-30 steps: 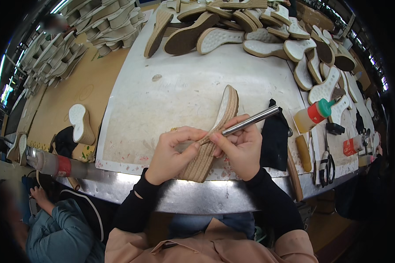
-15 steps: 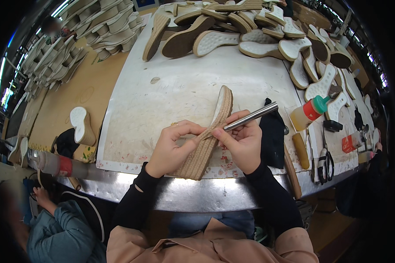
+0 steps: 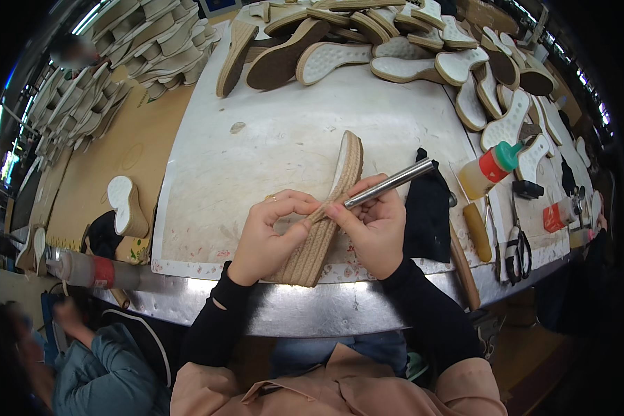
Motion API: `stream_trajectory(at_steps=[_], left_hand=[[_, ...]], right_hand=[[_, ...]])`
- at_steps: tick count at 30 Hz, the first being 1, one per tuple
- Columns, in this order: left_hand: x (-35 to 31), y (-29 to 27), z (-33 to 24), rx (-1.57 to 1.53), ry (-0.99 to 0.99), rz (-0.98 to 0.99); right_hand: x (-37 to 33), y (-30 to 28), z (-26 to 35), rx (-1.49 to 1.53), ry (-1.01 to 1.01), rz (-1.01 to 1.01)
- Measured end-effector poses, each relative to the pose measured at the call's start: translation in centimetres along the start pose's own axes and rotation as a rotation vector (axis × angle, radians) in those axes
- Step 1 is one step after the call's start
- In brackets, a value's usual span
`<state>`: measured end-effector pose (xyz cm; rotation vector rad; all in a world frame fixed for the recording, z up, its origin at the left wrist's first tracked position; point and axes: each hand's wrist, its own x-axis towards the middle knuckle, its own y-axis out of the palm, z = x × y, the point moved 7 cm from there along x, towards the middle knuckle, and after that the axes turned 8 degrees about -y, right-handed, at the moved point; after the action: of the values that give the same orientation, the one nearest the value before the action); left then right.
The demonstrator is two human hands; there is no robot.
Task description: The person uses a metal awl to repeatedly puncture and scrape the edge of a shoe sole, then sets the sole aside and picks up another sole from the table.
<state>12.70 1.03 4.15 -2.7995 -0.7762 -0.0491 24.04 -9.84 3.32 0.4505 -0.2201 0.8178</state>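
Observation:
A wedge shoe sole (image 3: 305,258) wrapped in tan braided cord stands tilted on the table in front of me, its white upper face showing toward the far tip. My left hand (image 3: 274,232) is closed, thumb and forefinger pinching the braid at the sole's middle. Against the same spot presses the thumb of my right hand (image 3: 376,225), whose fingers are wrapped round a shiny metal rod (image 3: 395,182). The rod slants up to the right. What lies between the meeting fingertips is partly hidden.
Many wedge soles (image 3: 333,61) are heaped at the far side, with stacked pale soles (image 3: 145,45) at far left. A green-capped bottle (image 3: 489,166), black cloth (image 3: 428,215), yellow handle (image 3: 477,232) and scissors (image 3: 517,253) lie right. A single sole (image 3: 128,206) and a bottle (image 3: 93,270) are left.
The whole view has shifted slightly. My right hand and the metal rod have moved a little left, closer to my left fingertips; both hands keep their grip.

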Motion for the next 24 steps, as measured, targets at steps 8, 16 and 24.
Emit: stream_trajectory(at_steps=[8, 16, 24], left_hand=[[-0.1, 0.2, -1.1, 0.101, 0.059, -0.028], [1.3, 0.3, -0.9, 0.061, -0.052, 0.046], [1.7, 1.0, -1.0, 0.109, -0.022, 0.051]], right_hand=[[1.4, -1.2, 0.7, 0.076, -0.027, 0.01], [2.1, -2.0, 0.5, -0.006, -0.034, 0.072], [1.9, -2.0, 0.6, -0.017, -0.056, 0.069]])
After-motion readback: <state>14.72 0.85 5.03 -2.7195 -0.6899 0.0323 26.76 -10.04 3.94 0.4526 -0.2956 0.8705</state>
